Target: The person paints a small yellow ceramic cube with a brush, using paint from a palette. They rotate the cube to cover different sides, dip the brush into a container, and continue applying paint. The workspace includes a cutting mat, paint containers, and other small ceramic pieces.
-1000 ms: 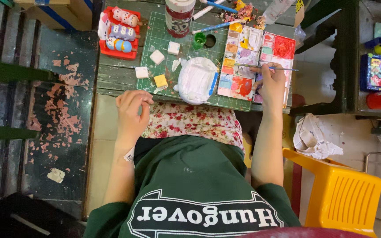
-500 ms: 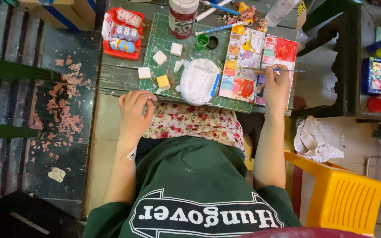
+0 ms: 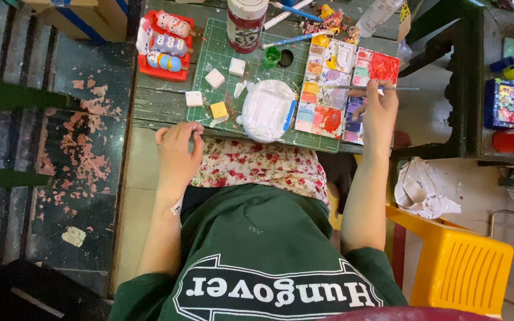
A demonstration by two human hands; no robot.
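Head view: a paintbrush is pinched in the right hand, its long axis lying left-right, bristles over the paint palette, while the left hand is curled loosely, holding nothing visible, at the bench edge.

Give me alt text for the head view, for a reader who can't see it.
Seen from above, a seated person's right hand holds a thin paintbrush over a paint palette on a green cutting mat. The left hand rests at the table edge, near a white moulded piece and small blocks.
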